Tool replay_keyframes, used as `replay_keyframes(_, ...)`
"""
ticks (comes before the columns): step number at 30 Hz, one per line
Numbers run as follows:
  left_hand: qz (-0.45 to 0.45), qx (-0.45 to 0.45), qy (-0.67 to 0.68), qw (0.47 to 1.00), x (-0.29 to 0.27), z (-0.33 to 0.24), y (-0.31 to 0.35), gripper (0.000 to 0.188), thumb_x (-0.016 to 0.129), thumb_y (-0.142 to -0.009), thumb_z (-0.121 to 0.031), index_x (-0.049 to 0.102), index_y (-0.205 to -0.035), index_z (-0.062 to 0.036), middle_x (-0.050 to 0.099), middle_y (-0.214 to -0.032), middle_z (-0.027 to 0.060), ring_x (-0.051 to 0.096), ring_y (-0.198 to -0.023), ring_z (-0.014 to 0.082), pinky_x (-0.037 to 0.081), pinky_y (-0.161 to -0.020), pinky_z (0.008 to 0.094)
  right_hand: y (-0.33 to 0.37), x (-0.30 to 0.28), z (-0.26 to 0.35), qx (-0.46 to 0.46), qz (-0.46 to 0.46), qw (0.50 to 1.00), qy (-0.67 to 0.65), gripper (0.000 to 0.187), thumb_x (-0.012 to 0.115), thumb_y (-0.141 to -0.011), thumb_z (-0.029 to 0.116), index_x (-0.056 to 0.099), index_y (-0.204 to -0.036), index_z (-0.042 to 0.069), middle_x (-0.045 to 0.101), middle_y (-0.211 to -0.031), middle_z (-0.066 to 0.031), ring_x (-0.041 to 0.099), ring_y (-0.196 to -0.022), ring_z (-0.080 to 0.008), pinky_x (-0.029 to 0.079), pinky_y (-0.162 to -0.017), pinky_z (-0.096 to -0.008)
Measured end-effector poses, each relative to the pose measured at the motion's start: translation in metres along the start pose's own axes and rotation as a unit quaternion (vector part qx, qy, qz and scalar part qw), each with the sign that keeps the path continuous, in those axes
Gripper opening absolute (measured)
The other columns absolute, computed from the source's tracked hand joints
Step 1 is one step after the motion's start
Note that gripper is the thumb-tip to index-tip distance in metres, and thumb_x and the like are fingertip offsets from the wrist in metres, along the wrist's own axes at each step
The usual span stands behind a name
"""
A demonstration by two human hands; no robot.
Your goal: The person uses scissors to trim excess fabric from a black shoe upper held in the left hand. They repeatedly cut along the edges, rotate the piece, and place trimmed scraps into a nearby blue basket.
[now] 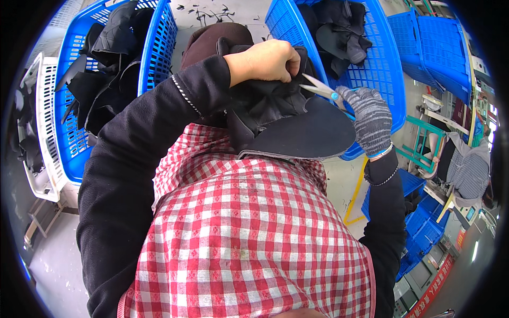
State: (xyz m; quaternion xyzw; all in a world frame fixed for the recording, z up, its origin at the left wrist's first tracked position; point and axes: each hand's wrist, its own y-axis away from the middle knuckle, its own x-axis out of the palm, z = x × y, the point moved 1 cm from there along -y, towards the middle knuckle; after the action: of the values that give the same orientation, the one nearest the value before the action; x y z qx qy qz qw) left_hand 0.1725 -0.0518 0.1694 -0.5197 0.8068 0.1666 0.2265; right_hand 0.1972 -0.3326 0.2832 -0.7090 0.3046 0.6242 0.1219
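A black cap point(302, 130) lies across my lap, its curved brim turned to the right and toward me. Bare and closed, my left hand point(268, 61) pinches the fabric at the cap's far edge. My right hand point(367, 117), in a grey knitted glove, grips a pair of scissors point(323, 90) with blue on the handles. The blades stand apart and point left, close to the cap cloth below my left fingers. Whether they touch the cloth I cannot tell. A red-and-white checked apron point(238, 222) covers my front.
Blue plastic baskets holding black caps stand on the left point(154, 58) and at the far right point(384, 63). A white crate point(47, 127) stands beyond the left one. Stacked blue crates point(437, 47) and a chair with grey cloth point(466, 164) are farther right. Dark scraps point(212, 14) litter the floor.
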Motion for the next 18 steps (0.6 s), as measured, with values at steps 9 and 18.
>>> replay_keyframes(9,-0.03,0.005,-0.08,0.996,0.008,-0.014,-0.009,0.016,0.081,-0.075,-0.007,0.075,-0.09,-0.0064,0.075,-0.088,0.0105,0.072,-0.087,0.0301,0.058,-0.081,0.0401,0.006,-0.022,0.019,0.023,0.041,0.997,0.06,0.049,0.078,-0.085,0.02,0.07,-0.133,0.019,0.07,-0.1,-0.0071,0.069,-0.088,-0.0257,0.058,-0.071,-0.04)
replay_keyframes(18,-0.033,-0.013,-0.116,0.993,0.007,-0.013,-0.018,0.014,0.083,-0.074,-0.009,0.077,-0.086,-0.0098,0.075,-0.085,0.0092,0.073,-0.087,0.0304,0.058,-0.079,0.0405,-0.011,-0.024,0.027,-0.068,-0.153,0.985,-0.03,0.022,0.061,-0.093,0.027,0.072,-0.105,0.011,0.062,-0.067,-0.0077,0.065,-0.062,-0.0294,0.048,-0.053,-0.0431)
